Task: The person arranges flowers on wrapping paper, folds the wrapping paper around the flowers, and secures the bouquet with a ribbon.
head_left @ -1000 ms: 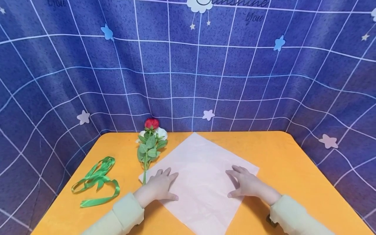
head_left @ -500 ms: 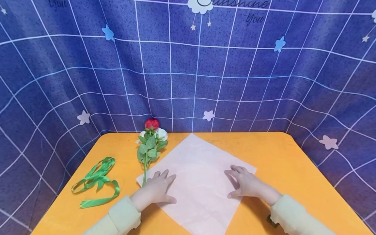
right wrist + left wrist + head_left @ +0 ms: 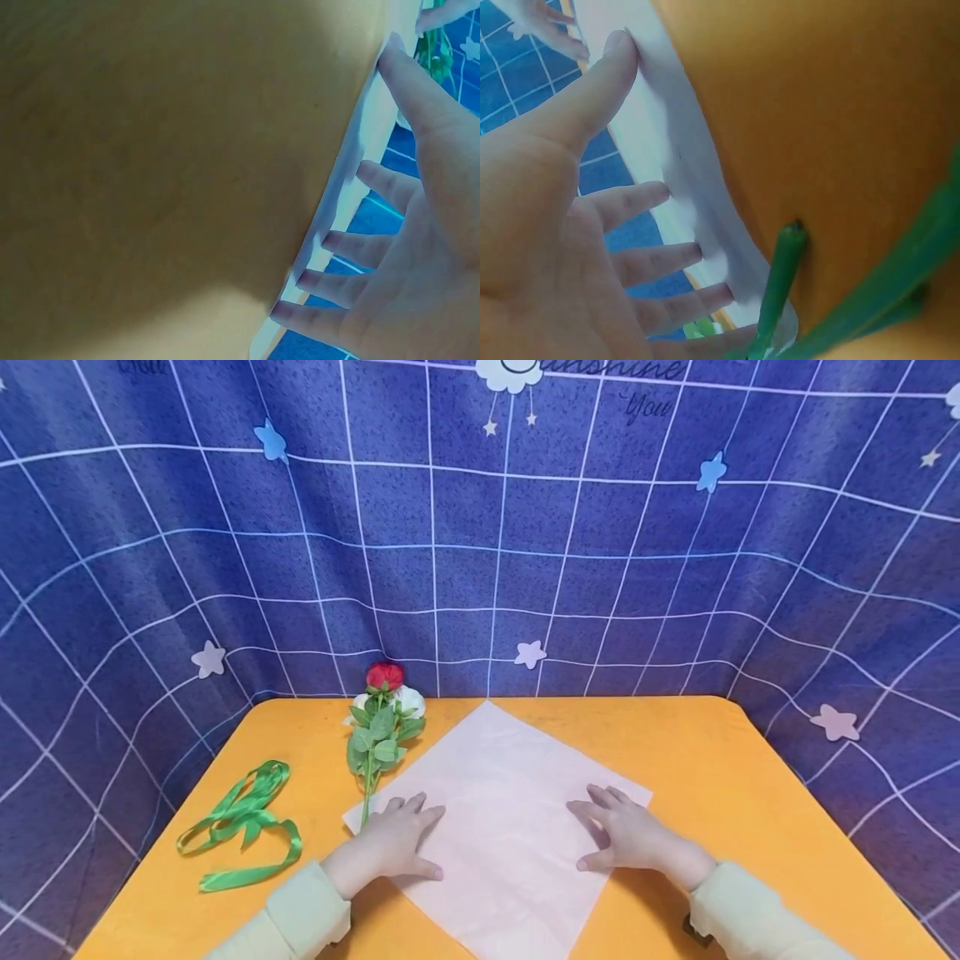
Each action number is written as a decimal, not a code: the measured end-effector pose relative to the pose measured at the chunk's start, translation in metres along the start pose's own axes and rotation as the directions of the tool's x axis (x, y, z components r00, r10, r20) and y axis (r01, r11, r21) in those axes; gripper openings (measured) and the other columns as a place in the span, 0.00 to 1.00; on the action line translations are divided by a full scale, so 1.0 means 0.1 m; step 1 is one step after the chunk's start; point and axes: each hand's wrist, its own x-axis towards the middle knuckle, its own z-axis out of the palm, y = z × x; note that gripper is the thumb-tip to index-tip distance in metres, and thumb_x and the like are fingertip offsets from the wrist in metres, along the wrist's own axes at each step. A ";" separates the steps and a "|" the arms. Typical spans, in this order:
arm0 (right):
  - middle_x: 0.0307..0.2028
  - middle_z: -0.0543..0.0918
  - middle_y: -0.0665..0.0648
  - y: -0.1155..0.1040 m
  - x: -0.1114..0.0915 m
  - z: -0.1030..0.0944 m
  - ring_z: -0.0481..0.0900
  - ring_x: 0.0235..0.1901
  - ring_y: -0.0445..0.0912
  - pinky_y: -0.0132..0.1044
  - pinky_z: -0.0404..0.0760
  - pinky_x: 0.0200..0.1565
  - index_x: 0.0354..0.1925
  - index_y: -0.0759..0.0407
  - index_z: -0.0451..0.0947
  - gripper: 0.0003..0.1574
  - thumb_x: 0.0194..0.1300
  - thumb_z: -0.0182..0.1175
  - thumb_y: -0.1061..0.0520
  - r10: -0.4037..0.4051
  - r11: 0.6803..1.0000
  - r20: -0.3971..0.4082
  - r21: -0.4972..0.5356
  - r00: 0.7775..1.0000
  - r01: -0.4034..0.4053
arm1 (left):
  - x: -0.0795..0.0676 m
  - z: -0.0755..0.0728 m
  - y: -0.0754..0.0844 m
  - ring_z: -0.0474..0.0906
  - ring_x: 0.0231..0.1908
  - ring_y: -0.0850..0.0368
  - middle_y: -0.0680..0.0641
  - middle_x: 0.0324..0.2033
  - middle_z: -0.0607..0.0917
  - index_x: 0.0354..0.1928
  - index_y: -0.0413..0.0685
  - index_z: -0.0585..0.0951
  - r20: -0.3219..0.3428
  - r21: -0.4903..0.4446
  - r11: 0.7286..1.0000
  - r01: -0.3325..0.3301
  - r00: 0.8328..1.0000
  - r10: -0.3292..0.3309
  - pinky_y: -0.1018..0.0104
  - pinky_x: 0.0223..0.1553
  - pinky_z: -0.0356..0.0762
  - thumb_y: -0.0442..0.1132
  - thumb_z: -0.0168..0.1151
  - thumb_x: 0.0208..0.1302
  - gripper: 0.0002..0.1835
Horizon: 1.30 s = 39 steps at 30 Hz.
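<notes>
Paper [image 3: 502, 860] with its near corner out of frame

The paper lies as a diamond at lower centre of the head view, its bottom corner cut off by the frame. The left hand [image 3: 393, 843] rests on its lower left side, spread, and hides part of that edge and the ends of the stems [image 3: 368, 789], which cross the paper's left corner. In the left wrist view one stem end shows at lower right; a blurred stem runs off the right edge. The right hand [image 3: 633, 833], also spread, rests on the lower right side and covers a stretch of that edge. A dark thing [image 3: 696, 931] under the right sleeve [image 3: 750, 906] is too hidden to name.

The flowers [image 3: 382, 727] lie left of centre, leaves partly covering the white blooms below the red one. The ribbon [image 3: 251, 818] loops at lower left, apart from the left hand. The table [image 3: 720, 768] stretches widely right of the paper; a narrower strip separates paper and ribbon. The curtain [image 3: 465, 577] rises behind the far edge, near the paper's top corner, its upper lettering cut off.
</notes>
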 end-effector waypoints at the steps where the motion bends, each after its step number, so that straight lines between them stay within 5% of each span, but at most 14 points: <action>1: 0.62 0.65 0.76 -0.01 0.00 0.00 0.62 0.59 0.76 0.69 0.63 0.55 0.62 0.56 0.70 0.52 0.44 0.68 0.31 -0.004 1.000 -0.002 -0.005 1.000 0.004 | 0.00 -0.01 -0.02 0.63 0.61 0.31 0.35 0.65 0.66 0.65 0.51 0.70 -0.009 -0.013 1.000 -0.007 1.000 0.007 0.31 0.50 0.66 0.67 0.70 0.40 0.49; 9: 0.61 0.65 0.77 -0.03 0.01 -0.02 0.62 0.57 0.77 0.70 0.65 0.53 0.62 0.57 0.70 0.52 0.43 0.69 0.32 -0.001 1.000 0.012 -0.010 1.000 0.001 | 0.03 -0.22 -0.22 0.72 0.54 0.36 0.36 0.55 0.76 0.58 0.40 0.74 -0.205 -0.079 0.996 -0.042 0.978 0.025 0.43 0.55 0.70 0.53 0.74 0.45 0.39; 15: 0.62 0.64 0.77 -0.04 -0.01 -0.03 0.62 0.58 0.77 0.69 0.64 0.53 0.62 0.57 0.69 0.53 0.43 0.70 0.33 0.012 1.000 0.025 -0.006 1.000 -0.012 | 0.02 -0.45 -0.47 0.73 0.53 0.38 0.36 0.55 0.76 0.59 0.37 0.73 -0.279 -0.270 0.961 0.064 0.950 -0.142 0.45 0.52 0.73 0.46 0.71 0.51 0.34; 27: 0.61 0.65 0.77 -0.09 -0.06 -0.02 0.62 0.58 0.76 0.69 0.65 0.54 0.62 0.57 0.70 0.53 0.43 0.69 0.31 -0.013 1.000 0.025 -0.003 1.000 0.013 | -0.04 -0.54 -0.84 0.77 0.30 0.55 0.42 0.35 0.81 0.54 0.31 0.72 -0.161 -0.477 0.846 0.238 0.923 -0.350 0.61 0.31 0.75 0.43 0.66 0.57 0.28; 34: 0.60 0.66 0.76 -0.12 -0.08 0.00 0.63 0.57 0.76 0.69 0.67 0.51 0.61 0.57 0.71 0.53 0.42 0.69 0.31 -0.034 0.999 0.008 -0.019 0.999 0.034 | 0.03 -0.39 -0.92 0.80 0.25 0.52 0.45 0.28 0.78 0.50 0.29 0.72 -0.067 -0.656 0.708 0.263 0.913 -0.402 0.59 0.29 0.81 0.37 0.65 0.57 0.22; 39: 0.60 0.67 0.76 -0.11 -0.08 0.01 0.64 0.56 0.76 0.69 0.68 0.50 0.61 0.57 0.71 0.53 0.42 0.69 0.31 -0.036 0.999 0.003 -0.023 0.999 0.037 | 0.08 -0.32 -0.93 0.80 0.24 0.54 0.44 0.26 0.78 0.47 0.28 0.73 -0.035 -0.716 0.647 0.264 0.911 -0.410 0.61 0.28 0.82 0.32 0.63 0.58 0.18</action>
